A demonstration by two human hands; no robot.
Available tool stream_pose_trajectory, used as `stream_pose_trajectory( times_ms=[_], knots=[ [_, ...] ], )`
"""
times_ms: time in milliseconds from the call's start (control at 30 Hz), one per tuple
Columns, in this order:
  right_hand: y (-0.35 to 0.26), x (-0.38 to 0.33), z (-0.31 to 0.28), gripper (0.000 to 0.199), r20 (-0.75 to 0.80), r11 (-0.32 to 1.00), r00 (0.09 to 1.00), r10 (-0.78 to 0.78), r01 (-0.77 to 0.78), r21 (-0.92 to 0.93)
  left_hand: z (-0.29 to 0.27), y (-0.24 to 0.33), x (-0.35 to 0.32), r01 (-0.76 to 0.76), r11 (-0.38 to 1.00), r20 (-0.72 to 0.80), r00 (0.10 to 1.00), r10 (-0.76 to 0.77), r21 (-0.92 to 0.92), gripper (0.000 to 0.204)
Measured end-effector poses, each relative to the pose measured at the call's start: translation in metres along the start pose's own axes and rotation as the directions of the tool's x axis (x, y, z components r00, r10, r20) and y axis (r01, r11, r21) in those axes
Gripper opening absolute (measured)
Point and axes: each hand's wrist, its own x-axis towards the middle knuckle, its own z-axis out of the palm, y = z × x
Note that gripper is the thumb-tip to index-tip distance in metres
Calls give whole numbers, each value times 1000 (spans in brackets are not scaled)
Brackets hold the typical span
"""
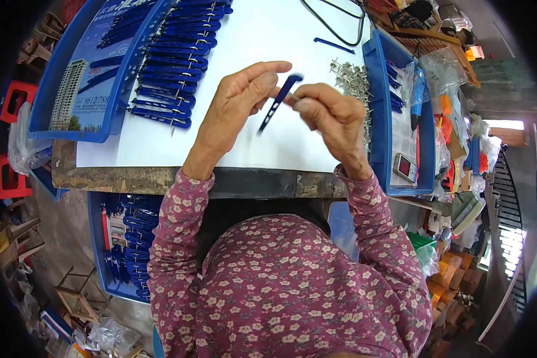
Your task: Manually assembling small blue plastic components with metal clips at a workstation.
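Blue clip [275, 107], steeply tilted between my hands above the white sheet [256, 152]: I judge it light, fairly stiff along its length, smooth enough to slip, perhaps weakest where the slots thin it. I'd grip its flat sides near the rounded upper end and leave the slotted stretch alone. Fingers of my right hand [340, 116] are pinched together at its edge; thumb and forefinger of my left hand [230, 104] stand slightly parted beside it, and I can't tell whether any left finger bears on it.

Round me the room is cluttered, with a grey floor [65, 218] and red stools [17, 101] off to the left. Next comes the tabletop [131, 182], worn along its front edge under the sheet. Blue trays flank it, a left tray [138, 74] and a right tray [376, 89]. Smaller are the closely laid row of clips [172, 77], the handset [404, 167] in the right tray, and lastly tiny metal pieces [353, 80] heaped beside it.
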Motion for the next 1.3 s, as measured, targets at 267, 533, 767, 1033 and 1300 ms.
stream_pose_trajectory(
  times_ms=[267,533,767,1033,1300],
  knots=[
    [-5,-2,1,9,70,946,976,-205,216,-242,5,26,-4,-139,985,-24,990,137,-103,42],
    [-8,-32,2,10,-159,963,962,-222,191,-190,27,12,-32,-139,983,46,990,134,122,41],
    [14,-67,-9,13,-219,935,926,-309,252,-250,66,3,-42,-244,830,-35,953,302,502,20],
    [25,-91,-17,20,-210,981,977,39,3,194,100,19,-50,-276,645,35,932,360,713,7],
    [33,-90,-19,27,-118,945,986,115,-72,318,97,7,-50,-325,591,94,917,387,738,6]
  ],
)
